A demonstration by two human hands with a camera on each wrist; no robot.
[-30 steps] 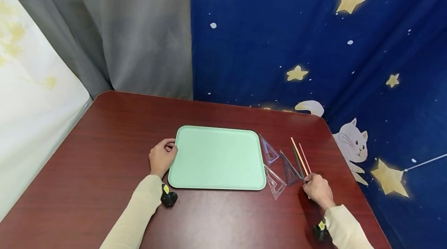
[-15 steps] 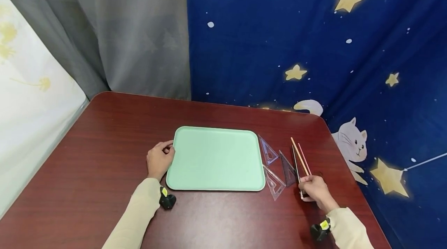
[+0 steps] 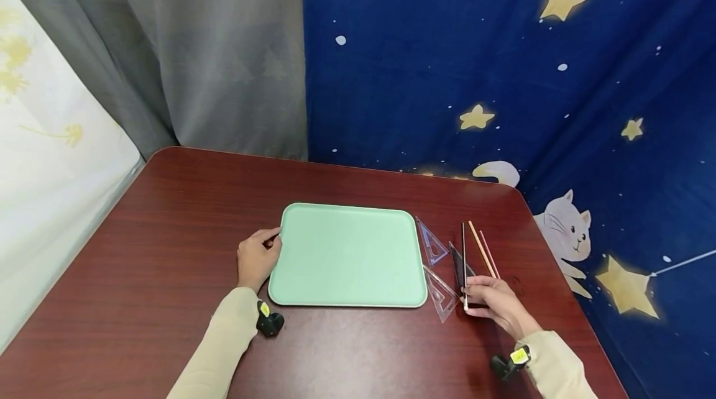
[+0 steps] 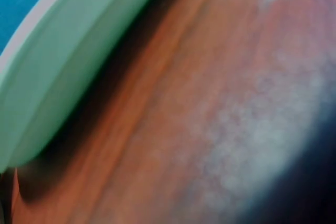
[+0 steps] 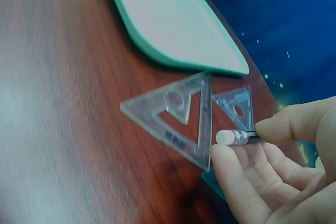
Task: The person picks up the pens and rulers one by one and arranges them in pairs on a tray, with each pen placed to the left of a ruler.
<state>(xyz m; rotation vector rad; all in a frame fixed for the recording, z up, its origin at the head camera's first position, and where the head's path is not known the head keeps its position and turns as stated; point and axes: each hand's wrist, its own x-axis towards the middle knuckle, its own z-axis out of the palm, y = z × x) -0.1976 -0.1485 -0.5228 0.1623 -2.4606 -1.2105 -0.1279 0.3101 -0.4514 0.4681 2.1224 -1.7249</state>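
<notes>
Black pencil (image 3: 463,256) pinched in the right hand (image 3: 498,302), over or against the dark set square (image 3: 457,261); left hand (image 3: 257,259) touches the green tray (image 3: 347,256), whether gripping I can't tell. Looks like picking-up; next probably calls for a steady pinch.

dark pencil (image 3: 463,256), pale eraser (image 5: 226,137) at near end, pinched in right hand (image 3: 500,304), right of light-green tray (image 3: 347,256), rectangular, rounded corners, low rim, lying flat, left edge at left hand (image 3: 257,259)
</notes>
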